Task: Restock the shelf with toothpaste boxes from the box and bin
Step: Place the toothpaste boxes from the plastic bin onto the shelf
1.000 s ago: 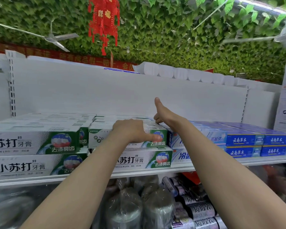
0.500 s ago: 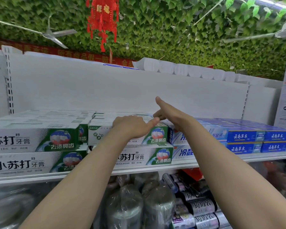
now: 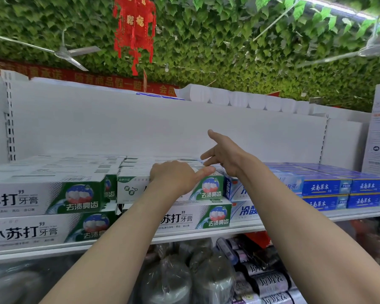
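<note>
Green-and-white toothpaste boxes are stacked two high on the white shelf [image 3: 206, 233]. My left hand [image 3: 176, 179] rests on the upper toothpaste box [image 3: 208, 190] in the middle stack. Its thumb lies straight along the box's top front edge, and its fingers are hidden behind the knuckles. My right hand [image 3: 223, 152] hovers just right of it with fingers spread, above the boxes and holding nothing. The lower toothpaste box [image 3: 206, 217] sits slightly further forward. The source box and bin are out of view.
More green-and-white boxes [image 3: 53, 198] fill the shelf to the left and blue toothpaste boxes [image 3: 325, 186] fill it to the right. A white back panel [image 3: 119, 128] rises behind. Wrapped rolls [image 3: 268, 281] lie on the shelf below. A red ornament [image 3: 134, 29] hangs overhead.
My right hand has lifted off the boxes and opened its fingers. My left thumb has slid from the box's front face up to its top edge.
</note>
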{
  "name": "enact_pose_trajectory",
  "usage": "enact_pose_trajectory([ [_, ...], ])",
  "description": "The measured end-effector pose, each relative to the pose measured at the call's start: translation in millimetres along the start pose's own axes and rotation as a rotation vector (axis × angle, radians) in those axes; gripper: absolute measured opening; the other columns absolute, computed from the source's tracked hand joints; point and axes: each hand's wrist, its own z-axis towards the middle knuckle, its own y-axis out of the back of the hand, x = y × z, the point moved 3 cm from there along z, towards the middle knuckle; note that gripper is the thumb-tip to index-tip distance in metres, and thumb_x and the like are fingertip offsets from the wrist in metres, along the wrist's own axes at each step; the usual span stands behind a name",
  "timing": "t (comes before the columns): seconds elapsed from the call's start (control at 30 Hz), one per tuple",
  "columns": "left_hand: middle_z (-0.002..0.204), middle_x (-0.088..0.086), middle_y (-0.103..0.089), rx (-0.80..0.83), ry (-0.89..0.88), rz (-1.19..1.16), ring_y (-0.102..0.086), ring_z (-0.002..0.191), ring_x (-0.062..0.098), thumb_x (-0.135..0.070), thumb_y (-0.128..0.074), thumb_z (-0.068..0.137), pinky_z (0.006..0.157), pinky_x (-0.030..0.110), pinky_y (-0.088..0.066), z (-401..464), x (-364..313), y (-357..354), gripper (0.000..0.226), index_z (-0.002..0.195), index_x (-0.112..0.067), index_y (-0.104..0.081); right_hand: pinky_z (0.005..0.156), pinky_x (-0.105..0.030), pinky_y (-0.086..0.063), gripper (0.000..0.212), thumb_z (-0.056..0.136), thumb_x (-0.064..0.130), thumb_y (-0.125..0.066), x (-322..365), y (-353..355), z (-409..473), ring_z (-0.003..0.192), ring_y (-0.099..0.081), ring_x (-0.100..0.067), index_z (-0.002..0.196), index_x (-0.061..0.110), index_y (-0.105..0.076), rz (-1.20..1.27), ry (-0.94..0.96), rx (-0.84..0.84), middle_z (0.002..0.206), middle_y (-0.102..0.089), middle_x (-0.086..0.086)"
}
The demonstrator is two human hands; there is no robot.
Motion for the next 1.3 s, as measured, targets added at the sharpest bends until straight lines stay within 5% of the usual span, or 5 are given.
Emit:
enact_pose_trajectory([
  [0.3,0.099,0.004,-0.065,-0.034,-0.01,0.027,-0.054,0.091,0.027,-0.092,-0.008,0.079,0.084,0.039,-0.037,5.1,-0.6,-1.0,0.088,0.071,-0.018,-0.055,0.095,-0.037,-0.026,0.066,0.104,0.055,-0.024,1.3,4.9,-15.1,0.111,-0.048,-0.025,0.134,0.006,-0.056,-0.12,0.14,-0.113,0.121,-0.058,-0.01],
  [0.5,0.143,0.008,-0.053,-0.038,-0.019,-0.008,-0.042,0.135,0.028,-0.083,-0.003,0.086,0.107,0.049,-0.032,0.2,0.4,-1.2,0.097,0.13,-0.019,-0.06,0.092,-0.023,-0.04,0.057,0.104,0.05,-0.023,-16.0,-14.5,-44.7,0.116,-0.054,-0.014,0.138,0.02,-0.059,-0.054,0.357,-0.187,0.143,-0.055,0.005],
  [0.6,0.162,0.008,-0.031,-0.411,-0.107,-0.052,-0.008,0.154,0.026,-0.054,-0.008,0.104,0.123,0.051,-0.008,-25.7,6.9,2.9,0.068,0.151,-0.018,-0.041,0.097,-0.029,-0.045,0.048,0.101,0.05,-0.023,-34.3,-29.2,-67.4,0.121,-0.055,-0.016,0.129,0.038,-0.061,0.033,0.578,-0.341,0.133,-0.058,0.017],
  [0.77,0.129,0.016,-0.059,-0.883,0.028,-0.231,-0.048,0.126,0.035,-0.034,-0.039,0.098,0.098,0.049,-0.043,-90.4,27.9,-26.5,0.044,0.123,-0.01,-0.067,0.099,-0.027,-0.037,0.044,0.102,0.036,-0.027,-76.4,-63.4,-89.4,0.112,-0.049,-0.006,0.122,0.021,-0.063,-0.103,0.887,-0.627,0.114,-0.06,0.012],
  [1.3,0.127,0.014,-0.065,-0.719,0.153,-0.076,-0.061,0.115,0.032,-0.053,-0.031,0.1,0.099,0.045,-0.042,-108.5,51.1,-57.9,0.059,0.123,-0.015,-0.07,0.104,-0.053,-0.038,0.044,0.102,0.036,-0.032,-91.9,-103.9,-84.3,0.113,-0.052,-0.019,0.112,0.022,-0.072,-0.374,0.855,-0.789,0.113,-0.062,0.003],
])
